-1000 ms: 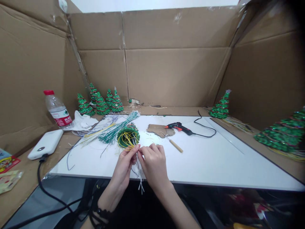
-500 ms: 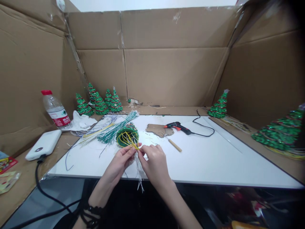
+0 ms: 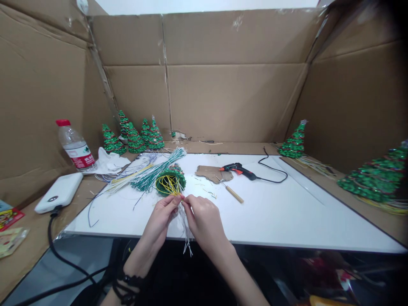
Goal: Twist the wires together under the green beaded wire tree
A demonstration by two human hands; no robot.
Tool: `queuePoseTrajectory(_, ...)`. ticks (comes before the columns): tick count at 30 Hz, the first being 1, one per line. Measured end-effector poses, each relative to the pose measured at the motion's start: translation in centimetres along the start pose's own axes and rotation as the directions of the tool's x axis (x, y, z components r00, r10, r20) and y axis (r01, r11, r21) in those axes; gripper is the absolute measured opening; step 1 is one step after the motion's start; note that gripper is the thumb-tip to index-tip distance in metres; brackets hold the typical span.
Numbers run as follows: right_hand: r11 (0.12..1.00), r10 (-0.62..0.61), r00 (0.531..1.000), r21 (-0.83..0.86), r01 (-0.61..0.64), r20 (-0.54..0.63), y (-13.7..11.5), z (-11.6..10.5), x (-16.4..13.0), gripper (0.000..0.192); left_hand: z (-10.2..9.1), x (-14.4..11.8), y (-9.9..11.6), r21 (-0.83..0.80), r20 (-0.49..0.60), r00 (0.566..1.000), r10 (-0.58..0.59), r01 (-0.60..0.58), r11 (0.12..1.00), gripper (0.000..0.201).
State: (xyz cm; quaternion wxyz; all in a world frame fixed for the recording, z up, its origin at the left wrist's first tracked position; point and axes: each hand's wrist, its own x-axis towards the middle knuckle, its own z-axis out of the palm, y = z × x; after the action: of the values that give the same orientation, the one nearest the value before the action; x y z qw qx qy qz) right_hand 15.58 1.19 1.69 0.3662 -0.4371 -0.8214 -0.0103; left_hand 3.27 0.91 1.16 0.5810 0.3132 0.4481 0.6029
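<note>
A small green Christmas tree point(image 3: 178, 172) lies on its side, its hollow base facing me. Yellow wires point(image 3: 168, 183) loop out of that base and gather between my hands. My left hand point(image 3: 164, 213) pinches the yellow wires near the base, thumb on top. Close against it, my right hand point(image 3: 202, 214) is closed on the same gathered wires, its fingertips partly hidden. White wire ends point(image 3: 187, 238) hang below my fingers past the table's front edge. Left of the tree lies a bundle of green and white wires point(image 3: 156, 172).
On the white board point(image 3: 280, 212) lie a hot glue gun point(image 3: 240, 170) on cardboard, a wooden-handled tool point(image 3: 232, 193) and wire scraps. Several finished trees point(image 3: 135, 138) stand at back left. A bottle point(image 3: 76, 146) and a white power bank point(image 3: 59, 193) are at left.
The yellow loops at the tree's base have been drawn in narrower. Both hands have stayed close together, with my right hand turned slightly over the wires.
</note>
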Motion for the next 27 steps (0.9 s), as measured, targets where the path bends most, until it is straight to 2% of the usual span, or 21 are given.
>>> queuePoseTrajectory(4,0.983,0.087,0.996,0.161,-0.091,0.03,-0.2,-0.1,-0.1,0.017,-0.3,0.2,0.2,-0.009,0.029,0.999,-0.016,0.016,1.0,0.025)
queuePoseTrajectory(6,0.923,0.148,0.988,0.352,-0.157,0.052,-0.3,-0.1,0.1,0.018,-0.4,0.3,0.2,-0.023,0.081,0.997,-0.01,0.012,1.0,0.024)
queuePoseTrajectory(7,0.857,0.187,0.979,0.473,-0.204,0.083,-0.3,-0.1,0.2,0.019,-0.5,0.4,0.2,-0.03,0.113,0.994,-0.009,0.012,0.999,0.023)
queuePoseTrajectory(8,0.761,0.225,0.964,0.594,-0.263,0.139,-0.3,-0.1,0.3,0.02,-0.6,0.4,0.2,-0.038,0.146,0.989,-0.01,0.015,0.999,0.023)
queuePoseTrajectory(10,0.497,0.266,0.914,0.769,-0.403,0.307,-0.3,0.0,0.6,0.02,-0.7,0.5,0.2,-0.056,0.2,0.98,-0.019,0.03,0.998,0.023)
queuePoseTrajectory(12,0.217,0.241,0.847,0.824,-0.523,0.474,-0.1,0.2,0.7,0.019,-0.8,0.4,0.2,-0.078,0.235,0.971,-0.038,0.058,0.995,0.023)
queuePoseTrajectory(14,-0.026,0.163,0.8,0.813,-0.581,0.577,0.2,0.4,0.8,0.017,-0.7,0.3,0.3,-0.104,0.251,0.966,-0.062,0.09,0.99,0.023)
queuePoseTrajectory(16,-0.256,0.034,0.752,0.733,-0.63,0.658,0.5,0.5,0.8,0.011,-0.5,0.0,0.4,-0.137,0.23,0.97,-0.082,0.116,0.984,0.023)
queuePoseTrajectory(18,-0.427,-0.109,0.702,0.605,-0.672,0.704,0.7,0.6,0.7,0.008,-0.2,-0.2,0.6,-0.161,0.169,0.981,-0.098,0.125,0.979,0.023)
queuePoseTrajectory(19,-0.471,-0.157,0.686,0.557,-0.684,0.71,0.8,0.7,0.7,0.009,-0.1,-0.3,0.8,-0.158,0.146,0.983,-0.111,0.134,0.978,0.023)
queuePoseTrajectory(20,-0.482,-0.176,0.682,0.542,-0.689,0.71,0.8,0.7,0.6,0.01,0.0,-0.3,0.9,-0.157,0.13,0.985,-0.112,0.132,0.979,0.024)
queuePoseTrajectory(21,-0.456,-0.159,0.692,0.569,-0.684,0.704,0.7,0.6,0.4,0.011,0.0,-0.3,0.9,-0.15,0.118,0.986,-0.114,0.131,0.98,0.024)
queuePoseTrajectory(22,-0.387,-0.106,0.711,0.63,-0.674,0.695,0.6,0.6,0.3,0.014,0.0,-0.3,1.0,-0.14,0.109,0.988,-0.109,0.124,0.982,0.025)
queuePoseTrajectory(23,-0.271,-0.01,0.739,0.709,-0.65,0.674,0.5,0.4,0.0,0.02,0.0,-0.3,1.0,-0.131,0.097,0.99,-0.098,0.11,0.985,0.025)
queuePoseTrajectory(24,-0.102,0.116,0.777,0.786,-0.61,0.619,0.4,0.2,-0.2,0.026,0.0,-0.3,1.0,-0.117,0.081,0.993,-0.082,0.091,0.989,0.025)
queuePoseTrajectory(25,0.113,0.249,0.82,0.825,-0.553,0.516,0.2,0.0,-0.5,0.031,0.0,-0.3,1.0,-0.101,0.062,0.996,-0.062,0.068,0.993,0.025)
queuePoseTrajectory(26,0.355,0.351,0.867,0.807,-0.473,0.354,0.0,-0.2,-0.8,0.031,0.0,-0.4,0.9,-0.082,0.04,0.998,-0.044,0.047,0.996,0.025)
queuePoseTrajectory(27,0.586,0.375,0.911,0.716,-0.378,0.173,-0.1,-0.4,-1.0,0.027,0.0,-0.4,0.9,-0.064,0.017,0.999,-0.029,0.03,0.998,0.024)
